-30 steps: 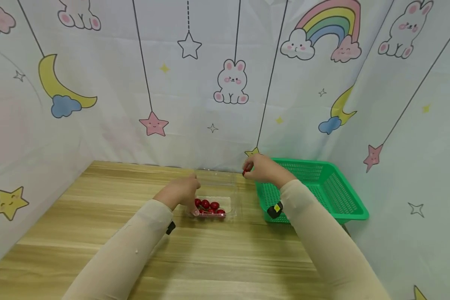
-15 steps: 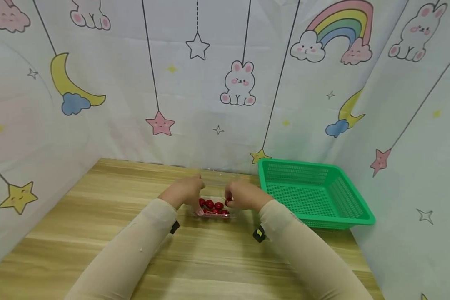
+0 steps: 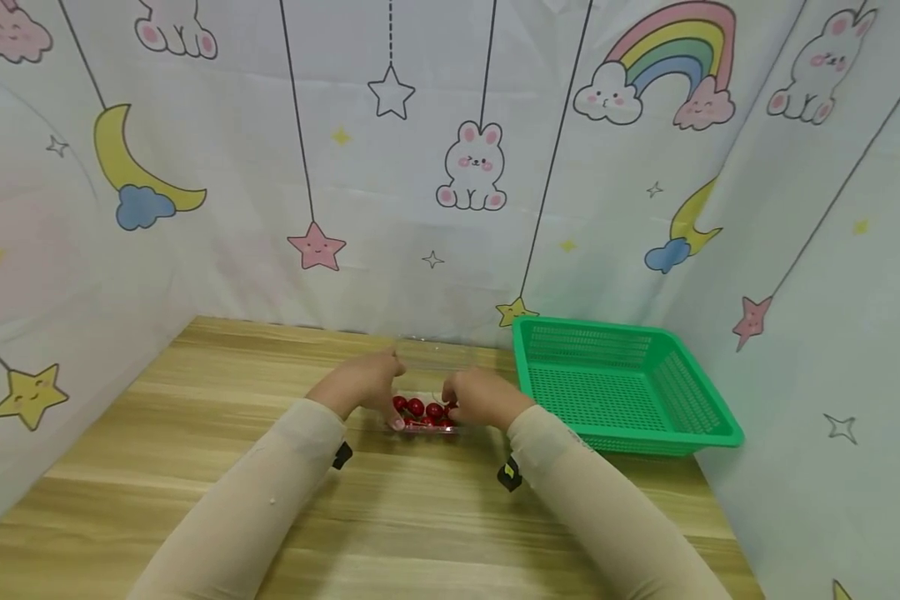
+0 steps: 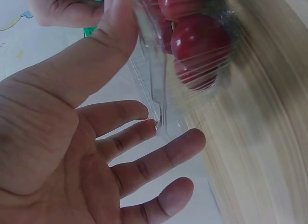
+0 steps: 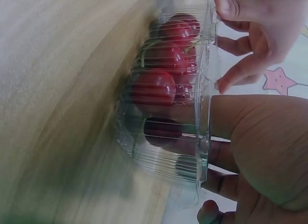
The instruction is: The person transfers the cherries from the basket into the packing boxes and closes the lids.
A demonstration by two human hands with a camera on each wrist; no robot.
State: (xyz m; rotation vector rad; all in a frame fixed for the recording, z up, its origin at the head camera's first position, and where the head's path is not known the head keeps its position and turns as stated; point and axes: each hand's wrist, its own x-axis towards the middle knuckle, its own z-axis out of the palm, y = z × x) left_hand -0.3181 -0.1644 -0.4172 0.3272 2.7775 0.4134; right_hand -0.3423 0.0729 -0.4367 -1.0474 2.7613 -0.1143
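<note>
A clear plastic clamshell box [image 5: 204,75] stands on the wooden table with its lid raised behind it. Several red cherries [image 3: 416,407] lie inside, some with green stems. My left hand [image 3: 362,383] is at the box's left end. Its thumb [image 4: 118,22] rests on the rim while the other fingers spread loosely beside the lid side. From the right, my right hand [image 3: 487,396] reaches over the rim into the box. Through the clear wall, its thumb and finger show around a darker cherry [image 5: 161,131] at the right end.
To the right of the box stands a green plastic basket [image 3: 701,437] with perforated walls. The wooden tabletop [image 3: 390,533] extends in front of the hands. A white cloth wall [image 3: 390,300] with cartoon prints closes off the back and sides.
My right hand has come from the basket's left edge, with a cherry in its fingers, left and down into the box. My left hand has stayed at the box's left end.
</note>
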